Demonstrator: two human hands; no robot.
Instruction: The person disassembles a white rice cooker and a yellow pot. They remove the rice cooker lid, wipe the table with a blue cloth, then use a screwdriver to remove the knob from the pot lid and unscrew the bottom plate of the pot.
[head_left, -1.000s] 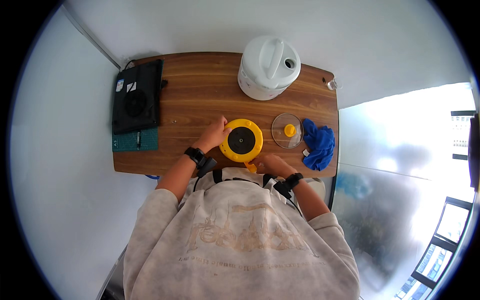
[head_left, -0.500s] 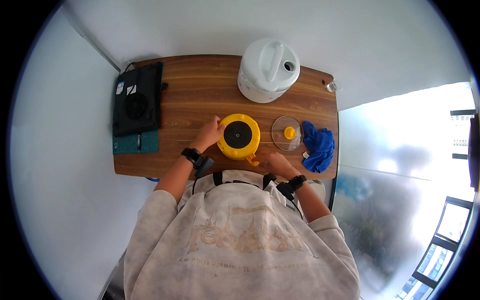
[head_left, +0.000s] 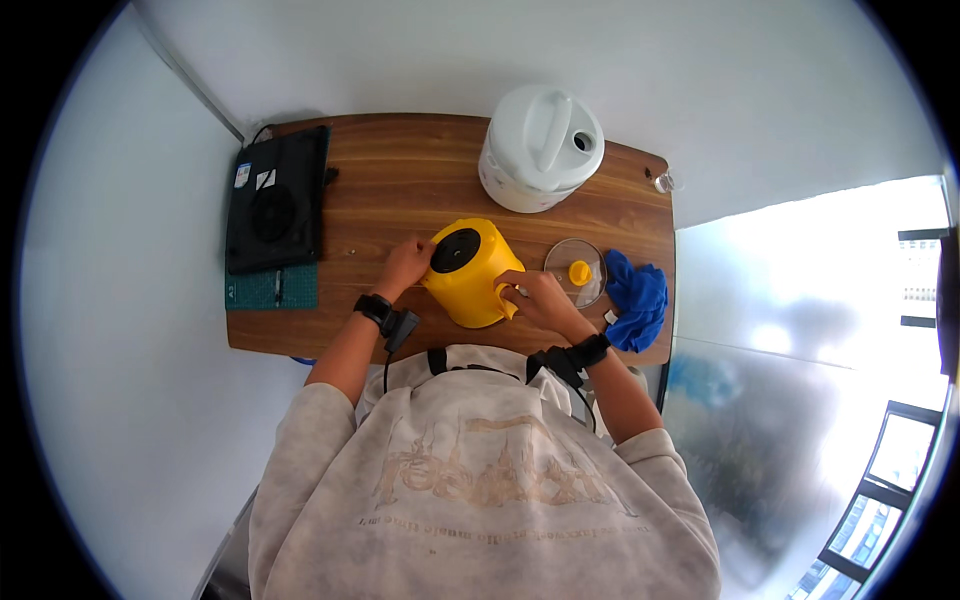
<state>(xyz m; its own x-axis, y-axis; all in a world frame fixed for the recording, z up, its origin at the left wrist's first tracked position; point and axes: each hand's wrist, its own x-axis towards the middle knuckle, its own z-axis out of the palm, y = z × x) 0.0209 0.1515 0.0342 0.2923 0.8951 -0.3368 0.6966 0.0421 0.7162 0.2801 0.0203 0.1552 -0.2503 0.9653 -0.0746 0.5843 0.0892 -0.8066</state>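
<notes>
A yellow pot [head_left: 478, 290] is tipped over at the near middle of the table. Its black round base [head_left: 455, 251] faces up and toward the far left, and the inside is hidden. My left hand [head_left: 407, 265] pinches the pot's left edge beside the base. On the right side, my right hand [head_left: 535, 295] has its fingers curled against the pot wall, just above a short yellow handle or spout. To the right of that hand lies a clear glass lid [head_left: 590, 292] with a yellow knob.
A tall white appliance [head_left: 520, 185] with a lidded top stands at the back. At the left, a black flat appliance [head_left: 290, 215] rests partly on a green cutting mat [head_left: 250, 292]. A blue cloth [head_left: 637, 300] and a small clear glass [head_left: 665, 183] are at the right.
The pot has tilted from base straight up, so its side wall now shows. My right hand has moved from the handle's end up onto the pot's side; the left has shifted slightly left.
</notes>
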